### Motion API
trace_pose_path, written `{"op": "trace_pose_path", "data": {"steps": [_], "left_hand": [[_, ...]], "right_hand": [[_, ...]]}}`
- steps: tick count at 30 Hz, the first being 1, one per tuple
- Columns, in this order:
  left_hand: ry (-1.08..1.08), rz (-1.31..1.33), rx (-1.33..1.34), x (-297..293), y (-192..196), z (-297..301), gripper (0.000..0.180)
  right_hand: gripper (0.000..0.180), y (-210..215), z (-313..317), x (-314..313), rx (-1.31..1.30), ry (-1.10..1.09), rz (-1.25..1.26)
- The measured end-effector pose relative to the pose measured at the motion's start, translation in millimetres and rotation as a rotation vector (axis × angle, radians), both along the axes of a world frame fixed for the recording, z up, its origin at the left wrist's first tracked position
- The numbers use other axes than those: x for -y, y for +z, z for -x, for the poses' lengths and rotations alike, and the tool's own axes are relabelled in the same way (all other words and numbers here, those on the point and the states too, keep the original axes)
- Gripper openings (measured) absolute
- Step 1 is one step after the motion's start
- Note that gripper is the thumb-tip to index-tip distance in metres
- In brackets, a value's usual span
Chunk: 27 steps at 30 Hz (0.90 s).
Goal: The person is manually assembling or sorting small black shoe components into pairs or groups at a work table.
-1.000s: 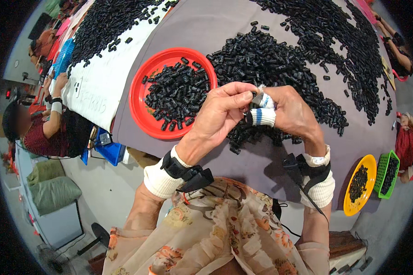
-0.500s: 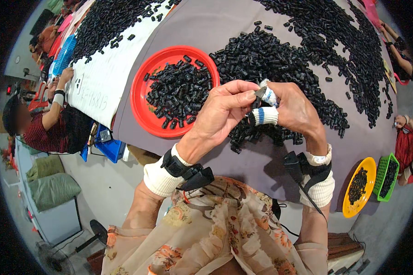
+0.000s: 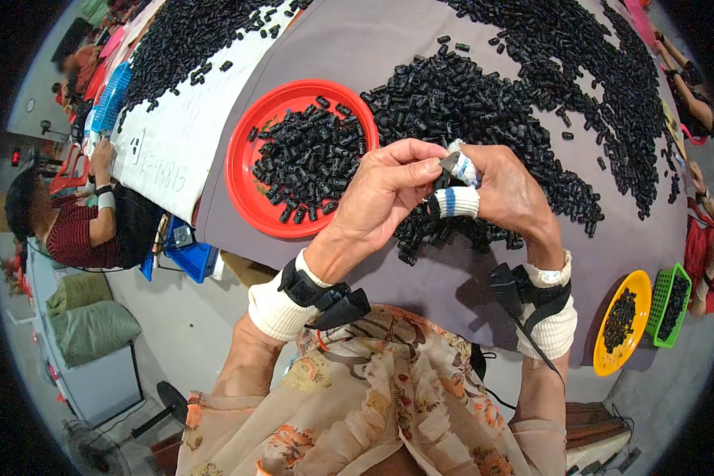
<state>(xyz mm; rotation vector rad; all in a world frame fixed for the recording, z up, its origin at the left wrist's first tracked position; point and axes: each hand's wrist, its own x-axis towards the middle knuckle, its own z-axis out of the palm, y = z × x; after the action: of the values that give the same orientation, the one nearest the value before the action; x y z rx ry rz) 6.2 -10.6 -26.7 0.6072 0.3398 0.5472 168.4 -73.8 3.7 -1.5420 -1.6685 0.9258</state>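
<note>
Pinched between both hands, up in the air: one tiny black part (image 3: 447,161). Left hand (image 3: 381,194) curled, thumb and first finger closed on the part from the left. Right hand (image 3: 504,190) closed on it too, from the right, with white tape (image 3: 454,201) on two fingers, one band with a blue stripe. Most of the part hidden by the fingertips, so shape hard to tell.

Likely very light. Likely hard plastic, stiff, not easy to break. Small and smooth, so easy to drop or let slip. Best held at its two ends with the fingertips, not squeezed in the whole hand. Tape probably there for grip or to spare the skin.

Both wrists bent in toward each other, hands touching over the table (image 3: 373,47), just above the near edge of a big pile (image 3: 468,103) of the same black parts. Forearms coming up from the bottom, elbows out. White cuff and black strap with a small black box on each wrist (image 3: 309,293).

Just left of the hands: red bowl (image 3: 246,182), about half full of black parts. Farther left: white sheet (image 3: 174,159) with more parts at its far end. Far right, near the table edge: yellow bowl (image 3: 623,325) and green basket (image 3: 668,305), both with parts in them. Other people sitting at the left and right sides of the table.
</note>
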Motion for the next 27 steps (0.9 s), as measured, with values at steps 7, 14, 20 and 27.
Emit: {"op": "trace_pose_path", "data": {"steps": [7,14,20,27], "left_hand": [[-0.006,0.005,0.012,-0.9,0.1,-0.2,0.013],[0.015,-0.005,0.014,-0.9,-1.4,-0.3,0.013],[0.032,0.008,-0.015,-0.1,-2.8,-1.0,0.014],[-0.008,0.059,0.048,-1.1,-2.6,-0.3,0.014]], "right_hand": [[0.037,-3.1,1.1,0.9,-0.036,-0.019,-0.022],[0.037,-1.2,2.3,1.8,0.007,-0.037,-0.017],[0.034,-2.6,3.4,2.2,0.005,-0.011,0.006],[0.03,-3.4,3.8,4.0,-0.016,-0.016,-0.056]]}}
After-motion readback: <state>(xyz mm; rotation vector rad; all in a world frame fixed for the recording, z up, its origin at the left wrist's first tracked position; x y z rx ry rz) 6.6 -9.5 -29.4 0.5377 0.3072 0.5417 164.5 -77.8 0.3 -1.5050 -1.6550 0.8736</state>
